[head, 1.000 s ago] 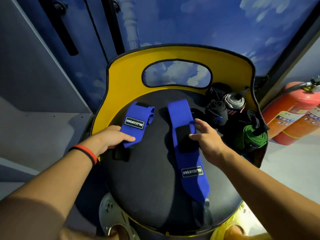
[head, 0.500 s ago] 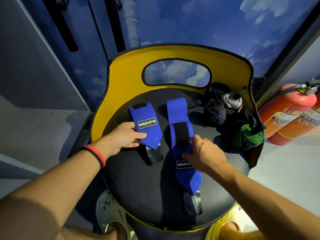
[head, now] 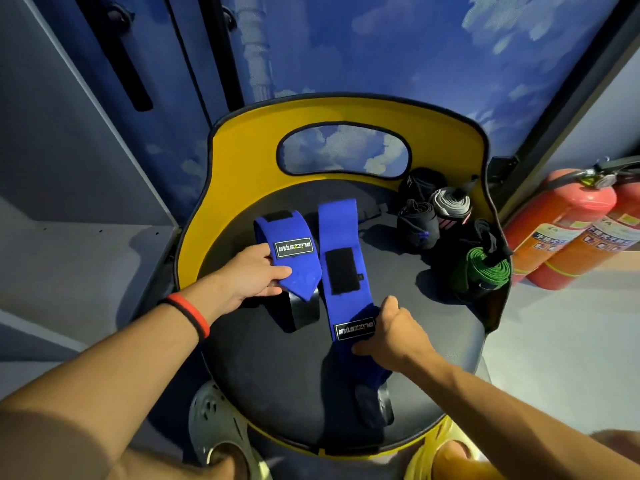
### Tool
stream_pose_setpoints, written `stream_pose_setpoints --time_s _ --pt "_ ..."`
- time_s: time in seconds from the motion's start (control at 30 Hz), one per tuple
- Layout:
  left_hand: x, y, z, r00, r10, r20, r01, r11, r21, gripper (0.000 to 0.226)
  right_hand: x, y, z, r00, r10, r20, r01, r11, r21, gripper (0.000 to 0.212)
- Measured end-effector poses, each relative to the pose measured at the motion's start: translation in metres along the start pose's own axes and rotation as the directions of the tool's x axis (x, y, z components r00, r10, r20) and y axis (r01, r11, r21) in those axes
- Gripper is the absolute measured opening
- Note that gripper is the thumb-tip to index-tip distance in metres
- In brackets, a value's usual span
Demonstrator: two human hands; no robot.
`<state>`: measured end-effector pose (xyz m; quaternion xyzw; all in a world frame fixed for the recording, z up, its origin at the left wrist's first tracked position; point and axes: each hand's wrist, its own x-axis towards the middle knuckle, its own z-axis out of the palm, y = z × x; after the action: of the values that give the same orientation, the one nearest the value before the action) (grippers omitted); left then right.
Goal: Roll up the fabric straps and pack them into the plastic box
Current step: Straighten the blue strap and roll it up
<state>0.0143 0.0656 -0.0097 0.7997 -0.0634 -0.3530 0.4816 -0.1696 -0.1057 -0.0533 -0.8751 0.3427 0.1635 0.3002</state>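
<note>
I judge the job a good part done, with the packing not begun. On the round black padded seat [head: 277,382], toward its far right edge against the yellow backrest [head: 242,140], a cluster of rolled straps [head: 415,226] sits finished: black and grey ones, and a green one nearest the right rim. I cannot count them surely, as they overlap.

Two straps remain unrolled at the middle of the seat. My left hand [head: 252,275] pinches the left edge of the shorter blue fabric strap [head: 294,258], thumb on top of the cloth and fingers curled under; it lies left of centre, labelled side up, black tab pointing toward me. My right hand [head: 388,334] clamps the right edge of the long blue fabric strap [head: 341,244] beside its label, fingers curled round the cloth, thumb raised. That strap runs flat from the back of the seat to its near edge, just beside the shorter one.

Both need rolling. The plastic box is nowhere in view, so every roll has yet to go in.
</note>
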Motion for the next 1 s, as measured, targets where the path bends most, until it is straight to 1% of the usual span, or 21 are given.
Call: stream_pose_setpoints --time_s 0.07,0.13,0.17,0.2,0.23,0.27,0.3,0.33,0.37,0.4,0.47,0.53,0.57,0.6,0.67,0.73,0.83,0.9,0.97,1.0 --pt "-0.001 0.002 0.0 0.996 0.042 -0.073 -0.04 0.999 0.022 0.032 0.006 0.003 -0.002 0.999 -0.036 0.026 0.034 0.997 0.069 0.033" --pt "-0.001 0.005 -0.003 0.973 0.129 -0.194 -0.122 0.991 0.051 0.053 0.011 0.003 -0.006 0.992 -0.124 -0.019 0.126 0.987 0.104 0.011" --pt "-0.001 0.007 -0.005 0.951 0.174 -0.253 -0.165 0.985 0.056 0.065 0.012 0.001 -0.009 0.985 -0.159 -0.061 0.166 0.976 0.142 0.006" --pt "-0.003 0.011 -0.007 0.932 0.215 -0.29 -0.209 0.976 0.053 0.072 0.013 -0.003 -0.013 0.979 -0.176 -0.104 0.194 0.959 0.206 0.009" --pt "-0.006 0.015 -0.009 0.918 0.25 -0.307 -0.25 0.967 0.041 0.069 0.014 -0.007 -0.019 0.972 -0.187 -0.144 0.223 0.927 0.302 0.014" --pt "-0.009 0.02 -0.01 0.91 0.279 -0.308 -0.285 0.958 0.026 0.057 0.016 -0.012 -0.026 0.964 -0.192 -0.181 0.252 0.875 0.414 0.015" --pt "-0.012 0.024 -0.011 0.905 0.301 -0.302 -0.311 0.95 0.016 0.039 0.015 -0.017 -0.034 0.955 -0.198 -0.22 0.286 0.81 0.513 0.012" --pt "-0.015 0.027 -0.011 0.901 0.317 -0.297 -0.328 0.945 0.014 0.022 0.013 -0.023 -0.043 0.941 -0.205 -0.27 0.329 0.746 0.58 0.012" --pt "-0.018 0.03 -0.013 0.896 0.332 -0.295 -0.342 0.939 0.019 0.012 0.009 -0.029 -0.053 0.923 -0.216 -0.318 0.376 0.685 0.624 0.016" --pt "-0.02 0.031 -0.015 0.892 0.347 -0.288 -0.356 0.934 0.024 0.013 0.005 -0.034 -0.063 0.906 -0.23 -0.355 0.418 0.621 0.663 0.019" --pt "-0.023 0.033 -0.02 0.907 0.347 -0.237 -0.361 0.933 -0.014 0.029 -0.005 -0.046 -0.081 0.887 -0.26 -0.383 0.462 0.48 0.745 0.018" --pt "-0.028 0.033 -0.025 0.917 0.367 -0.157 -0.375 0.926 -0.028 0.042 -0.009 -0.055 -0.092 0.895 -0.281 -0.346 0.429 0.335 0.839 0.021" --pt "-0.03 0.033 -0.025 0.909 0.4 -0.119 -0.401 0.916 0.011 0.046 -0.009 -0.057 -0.095 0.904 -0.285 -0.318 0.394 0.273 0.878 0.024" --pt "-0.032 0.032 -0.024 0.895 0.436 -0.093 -0.432 0.9 0.066 0.048 -0.008 -0.06 -0.096 0.911 -0.29 -0.294 0.365 0.232 0.902 0.026" --pt "-0.034 0.029 -0.019 0.87 0.486 -0.083 -0.477 0.872 0.111 0.046 -0.006 -0.064 -0.095 0.915 -0.306 -0.264 0.34 0.228 0.912 0.028" --pt "-0.034 0.031 -0.014 0.853 0.512 -0.097 -0.506 0.859 0.082 0.047 -0.003 -0.069 -0.09 0.916 -0.315 -0.248 0.332 0.251 0.909 0.027" --pt "-0.032 0.034 -0.011 0.816 0.566 -0.115 -0.569 0.822 0.013 0.058 -0.002 -0.075 -0.09 0.925 -0.302 -0.23 0.314 0.267 0.911 0.027" --pt "-0.033 0.038 -0.01 0.782 0.605 -0.149 -0.614 0.789 -0.022 0.057 -0.001 -0.077 -0.093 0.934 -0.287 -0.215 0.309 0.34 0.888 0.033" --pt "-0.031 0.043 -0.01 0.745 0.626 -0.231 -0.65 0.758 -0.04 0.045 -0.001 -0.075 -0.096 0.926 -0.318 -0.205 0.333 0.428 0.84 0.042" --pt "-0.03 0.046 -0.009 0.734 0.626 -0.262 -0.661 0.747 -0.069 0.036 -0.002 -0.073 -0.096 0.908 -0.359 -0.215 0.378 0.482 0.791 0.046"
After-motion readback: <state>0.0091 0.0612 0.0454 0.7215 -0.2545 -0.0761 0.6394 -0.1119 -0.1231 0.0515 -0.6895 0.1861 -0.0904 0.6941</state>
